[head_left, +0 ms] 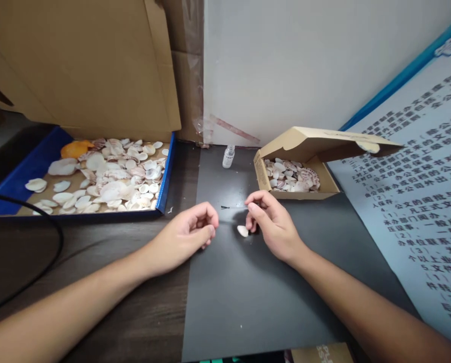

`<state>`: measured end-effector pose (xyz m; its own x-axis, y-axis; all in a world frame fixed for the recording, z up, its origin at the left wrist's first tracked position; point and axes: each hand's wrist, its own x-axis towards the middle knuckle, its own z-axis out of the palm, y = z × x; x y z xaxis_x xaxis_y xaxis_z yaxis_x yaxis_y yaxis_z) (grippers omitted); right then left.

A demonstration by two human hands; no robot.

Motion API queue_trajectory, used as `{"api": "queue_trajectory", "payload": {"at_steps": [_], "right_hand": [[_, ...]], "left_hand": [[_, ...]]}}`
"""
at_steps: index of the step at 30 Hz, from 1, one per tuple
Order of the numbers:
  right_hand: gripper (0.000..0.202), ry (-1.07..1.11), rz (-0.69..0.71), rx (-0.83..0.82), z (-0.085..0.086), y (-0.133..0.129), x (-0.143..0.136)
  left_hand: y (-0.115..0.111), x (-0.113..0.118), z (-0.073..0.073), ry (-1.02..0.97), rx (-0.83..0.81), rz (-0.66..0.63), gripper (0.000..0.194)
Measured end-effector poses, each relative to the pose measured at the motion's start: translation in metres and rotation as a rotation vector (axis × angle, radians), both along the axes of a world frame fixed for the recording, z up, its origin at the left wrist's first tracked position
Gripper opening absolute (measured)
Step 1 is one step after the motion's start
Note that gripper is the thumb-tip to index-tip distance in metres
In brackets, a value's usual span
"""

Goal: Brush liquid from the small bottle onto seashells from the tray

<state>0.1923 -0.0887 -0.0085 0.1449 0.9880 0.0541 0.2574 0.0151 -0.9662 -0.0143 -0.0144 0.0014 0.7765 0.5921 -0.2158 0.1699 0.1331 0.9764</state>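
Nearby, a brown carton [324,353] pokes in at the near edge of the dark mat [248,297]. Left hand [185,234] straddles the mat's left edge, half curled, thumb close to forefinger; from where I stand, cannot tell whether it grips anything. Faint line in the gap, thread or shadow unclear. Right hand [274,224] pinches a thin stick [227,207] between thumb and forefinger, dark tip pointing left. One pale shell [242,231] lies between the two hands, just left of the right fingertips; right hand clearly nearer, left one well apart. Whether right fingers touch it, cannot say. Shell's long axis seems to slant, near end to the right; stick tip sits beyond it and leftward. Farther off: blue box [167,176] of shells, left; small box [304,195], lid raised, more shells inside, right; bottle [228,157] upright between. White board [324,60] behind.
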Motion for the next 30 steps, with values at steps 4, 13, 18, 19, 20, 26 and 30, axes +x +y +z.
{"api": "queue_trajectory", "payload": {"at_steps": [4, 13, 18, 19, 20, 26, 30], "right_hand": [[0.022, 0.025, 0.0, -0.008, -0.001, 0.001, -0.001], [0.026, 0.122, 0.022, -0.067, -0.003, 0.003, -0.003], [0.024, 0.073, -0.013, -0.008, -0.003, 0.005, 0.0], [0.024, 0.069, -0.023, 0.001, -0.003, 0.005, 0.0], [0.024, 0.068, -0.028, 0.006, -0.002, 0.005, 0.0], [0.017, 0.014, -0.019, 0.045, 0.003, 0.001, 0.001], [0.011, -0.065, -0.04, 0.175, 0.01, -0.002, 0.004]], "left_hand": [[-0.012, 0.001, -0.001, 0.113, 0.506, -0.164, 0.005], [-0.027, 0.027, -0.01, 0.402, 0.991, -0.19, 0.021], [-0.023, 0.032, -0.011, 0.447, 1.005, -0.094, 0.014], [-0.023, 0.033, -0.011, 0.452, 1.011, -0.087, 0.013], [-0.022, 0.034, -0.011, 0.452, 1.016, -0.082, 0.013], [-0.019, 0.031, -0.011, 0.266, 0.862, -0.039, 0.004], [-0.015, 0.024, -0.005, 0.078, 0.389, 0.051, 0.012]]}}
